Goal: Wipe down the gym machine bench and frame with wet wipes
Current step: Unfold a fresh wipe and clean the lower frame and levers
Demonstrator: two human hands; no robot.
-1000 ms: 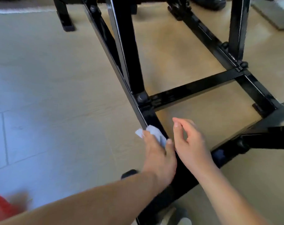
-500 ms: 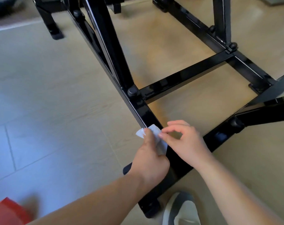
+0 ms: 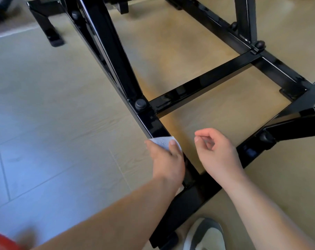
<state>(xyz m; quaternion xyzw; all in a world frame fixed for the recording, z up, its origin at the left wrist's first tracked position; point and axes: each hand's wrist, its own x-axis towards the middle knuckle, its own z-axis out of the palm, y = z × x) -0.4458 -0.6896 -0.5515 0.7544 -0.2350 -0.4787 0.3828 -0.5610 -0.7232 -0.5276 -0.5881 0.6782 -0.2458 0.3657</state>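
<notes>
The black gym machine frame [image 3: 203, 87] stands on the floor, with a long base rail running from the top left down toward me and a cross bar joining it at a bolt. My left hand [image 3: 166, 160] presses a white wet wipe [image 3: 163, 141] around that base rail, just below the bolted joint, fingers and thumb wrapped over it. My right hand [image 3: 217, 153] hovers to the right of the rail above the floor, fingers loosely curled, holding nothing. The bench pad is out of view.
A grey and white shoe [image 3: 204, 235] sits at the bottom, beside the rail's end. A red object [image 3: 3, 242] lies blurred at the bottom left corner. Light tiled floor [image 3: 54, 123] spreads to the left. More black frame legs [image 3: 50, 27] stand at the back.
My right hand has let go of the wipe and pulled away to the right. My left hand keeps the wipe on the rail at about the same spot.
</notes>
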